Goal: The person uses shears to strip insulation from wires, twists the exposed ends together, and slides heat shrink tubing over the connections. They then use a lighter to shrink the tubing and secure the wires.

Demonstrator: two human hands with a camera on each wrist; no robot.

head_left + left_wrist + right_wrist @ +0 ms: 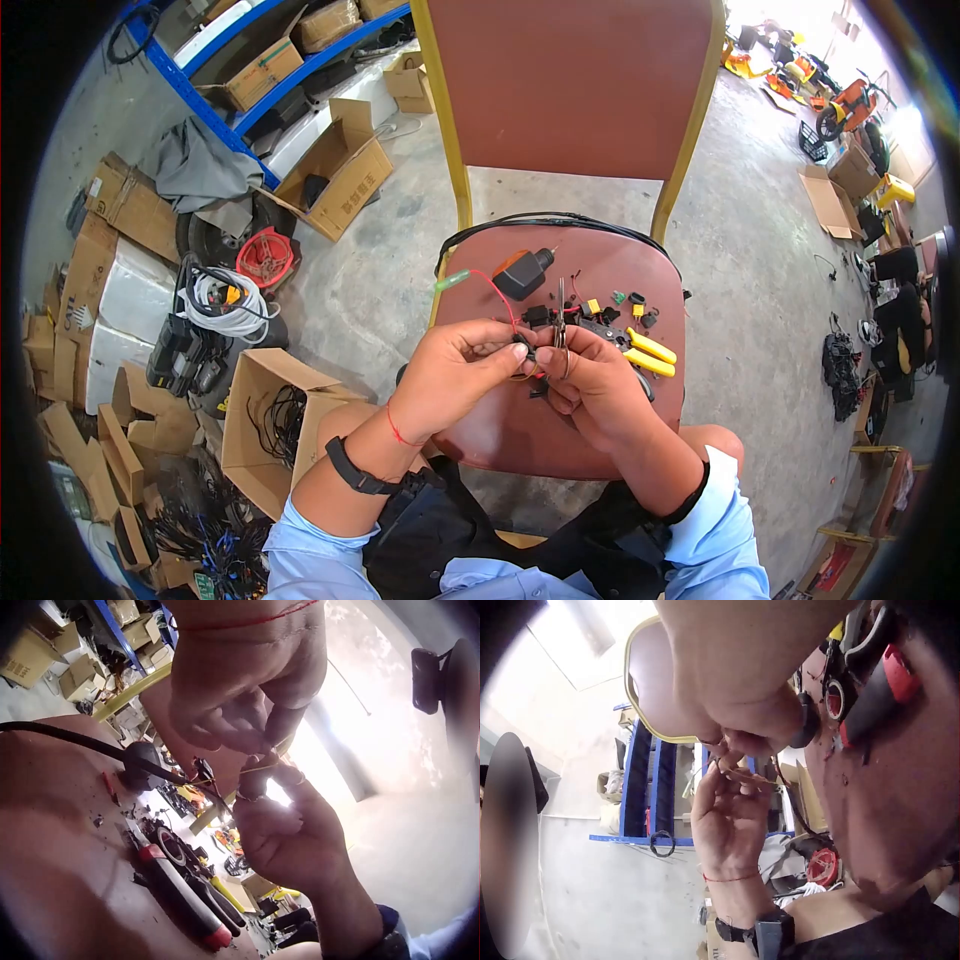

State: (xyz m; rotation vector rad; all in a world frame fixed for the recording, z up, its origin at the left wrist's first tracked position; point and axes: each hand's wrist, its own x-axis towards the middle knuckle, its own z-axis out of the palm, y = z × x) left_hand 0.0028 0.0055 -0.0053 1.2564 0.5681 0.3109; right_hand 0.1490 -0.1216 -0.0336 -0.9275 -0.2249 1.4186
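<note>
Above the seat of a chair (500,425), both hands meet. My left hand (455,375) pinches a thin wire (259,769) between thumb and fingers; a red wire (497,290) with a pale green sleeve (452,281) rises beside it. Small metal scissors (562,325) are held in my right hand (597,385), blades pointing away from me, and its fingertips meet the left ones at the wire. Fingers partly hide the wire's end. Behind the hands lies a black lamp with an orange lens (522,272); yellow-handled pliers (648,352) lie just right of them.
Small connectors (636,305) are scattered on the seat's right half. A black cable (560,217) runs along its back edge, below the backrest (570,90). An open carton (285,425) of cables stands to the left, near blue shelving (215,110).
</note>
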